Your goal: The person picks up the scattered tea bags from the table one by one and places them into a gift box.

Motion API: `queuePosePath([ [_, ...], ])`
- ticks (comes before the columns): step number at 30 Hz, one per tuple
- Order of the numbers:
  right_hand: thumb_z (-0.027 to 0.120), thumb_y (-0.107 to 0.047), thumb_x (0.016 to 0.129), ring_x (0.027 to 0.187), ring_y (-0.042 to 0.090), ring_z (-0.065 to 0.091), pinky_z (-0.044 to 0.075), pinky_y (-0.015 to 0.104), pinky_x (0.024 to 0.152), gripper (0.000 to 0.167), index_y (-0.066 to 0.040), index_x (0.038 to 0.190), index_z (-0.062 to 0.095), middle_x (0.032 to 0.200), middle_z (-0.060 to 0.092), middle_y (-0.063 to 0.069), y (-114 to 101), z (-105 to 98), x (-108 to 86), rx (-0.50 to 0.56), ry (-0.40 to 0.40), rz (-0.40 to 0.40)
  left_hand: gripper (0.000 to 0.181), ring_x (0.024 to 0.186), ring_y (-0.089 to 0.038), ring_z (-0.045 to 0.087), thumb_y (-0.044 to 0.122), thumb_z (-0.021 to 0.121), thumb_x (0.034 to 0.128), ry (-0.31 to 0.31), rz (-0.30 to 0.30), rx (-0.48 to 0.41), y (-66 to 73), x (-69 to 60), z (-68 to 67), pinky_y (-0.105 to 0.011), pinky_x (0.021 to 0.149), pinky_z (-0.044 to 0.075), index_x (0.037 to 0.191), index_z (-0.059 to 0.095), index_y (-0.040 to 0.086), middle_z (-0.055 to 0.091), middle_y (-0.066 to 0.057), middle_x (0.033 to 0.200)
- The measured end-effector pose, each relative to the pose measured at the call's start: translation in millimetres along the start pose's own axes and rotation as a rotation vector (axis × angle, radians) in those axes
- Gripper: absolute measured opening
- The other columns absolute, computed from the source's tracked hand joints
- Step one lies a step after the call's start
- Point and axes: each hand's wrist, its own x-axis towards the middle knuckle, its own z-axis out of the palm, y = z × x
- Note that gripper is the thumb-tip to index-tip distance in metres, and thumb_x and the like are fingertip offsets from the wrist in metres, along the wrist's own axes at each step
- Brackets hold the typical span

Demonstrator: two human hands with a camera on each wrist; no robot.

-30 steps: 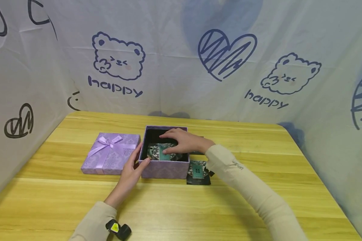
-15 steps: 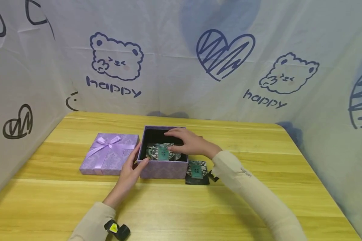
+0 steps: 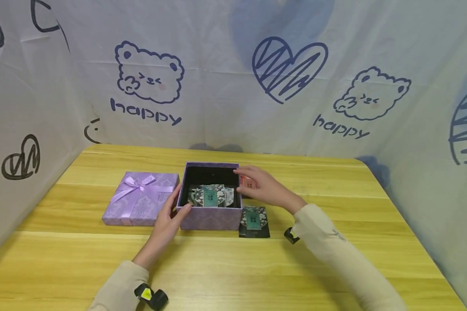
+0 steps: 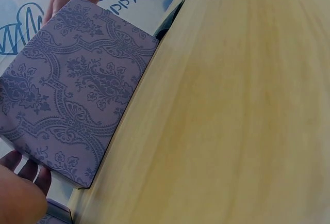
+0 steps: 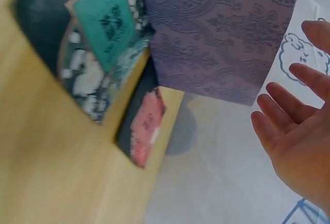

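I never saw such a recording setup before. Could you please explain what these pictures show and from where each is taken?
No machine here: a person works bare-handed. The wide picture looks forward and down from the head; the other two come from the left and right wrists. On the table, an open purple box contains packets. Its ribboned lid lies left of it; right of it lie a green-labelled packet and a pink-labelled one. The left hand grips the box's left side. The right hand near the right rim holds nothing.

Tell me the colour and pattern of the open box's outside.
The box is purple with darker floral scrollwork, clearest in the left wrist view.
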Motion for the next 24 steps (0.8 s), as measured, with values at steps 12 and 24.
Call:
queuePosePath([
  [12,0.063,-0.026,0.095,0.134,0.037,0.036,0.030,0.056,0.106,0.058,-0.004,0.145,0.044,0.146,0.041,0.018,25,16,-34.3,0.031,0.024,0.072,0.064,0.128,-0.036,0.040,0.010,0.057,0.0972,0.003,0.005,0.011,-0.3,0.2,0.0,-0.011,0.091,0.036,0.153,0.026,0.009,0.036,-0.025,0.147],
  [24,0.072,-0.034,0.087,0.134,0.036,0.036,0.028,0.056,0.107,0.069,-0.005,0.144,0.045,0.146,0.043,0.015,41,24,-58.1,-0.009,-0.113,0.093,0.064,0.128,-0.035,0.039,0.011,0.056,0.0976,0.004,-0.009,0.008,0.9,0.1,-0.2,-0.011,0.091,0.036,0.154,0.026,0.009,0.036,-0.025,0.148],
])
